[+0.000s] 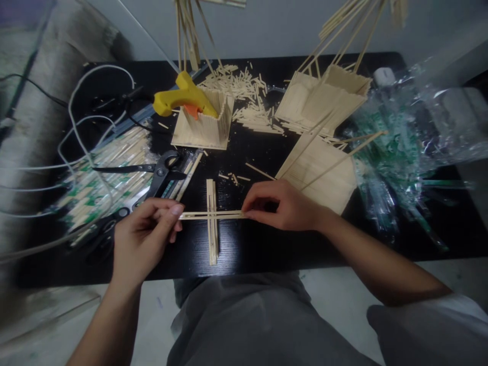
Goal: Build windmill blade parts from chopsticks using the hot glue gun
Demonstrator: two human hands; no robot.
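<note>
Sticks (pixel 212 217) Held Across a Bundle (pixel 212 246)

From where I stand, the left hand (pixel 147 236) pinches one end of the sticks, the right hand (pixel 280 206) the other; they cross the bundle on the black table (pixel 251 259). Pliers (pixel 162 168) lie near the left hand; a glue gun (pixel 185 96) rests in a box (pixel 219 133).

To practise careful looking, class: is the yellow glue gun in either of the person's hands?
No, the yellow glue gun sits in a wooden box, while the left hand and right hand hold thin sticks.
</note>
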